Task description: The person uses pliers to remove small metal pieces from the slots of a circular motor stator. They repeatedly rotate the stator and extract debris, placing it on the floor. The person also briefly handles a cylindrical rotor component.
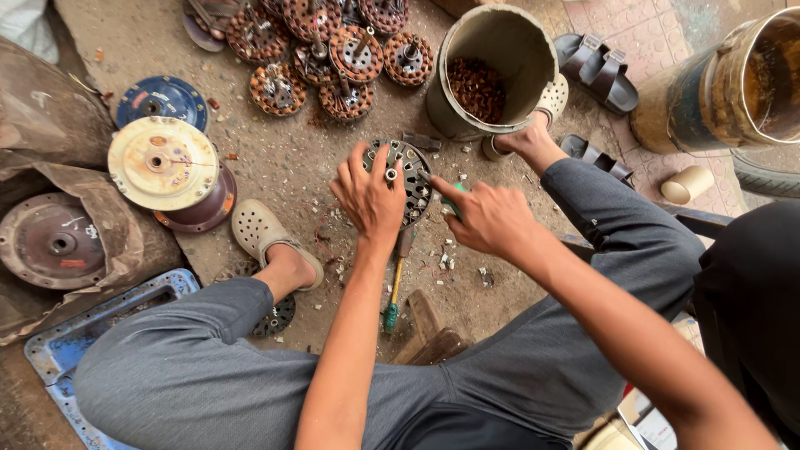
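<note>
Pinning the round slotted steel motor core [408, 179] flat on the concrete floor [283, 158] is done by the left hand [369, 198], fingers spread over its top beside the centre shaft. A green-handled tool [452, 202] is gripped in the closed right hand [490, 219], its tip set against the core's slots. Judged step: core being worked at the slots, already bare of copper winding; next move likely calls for a firm hold-down and controlled prying force. A second screwdriver with yellow shaft and green handle [393, 292] lies just below the core. Copper scrap is held in the grey-green plastic bucket [500, 50] just beyond. Still-wound cores [333, 50] are piled further out; round fan motor covers [162, 162] lie to the left. Floor is dusty, littered with chips; setting looks like a floor-level workshop.
</note>
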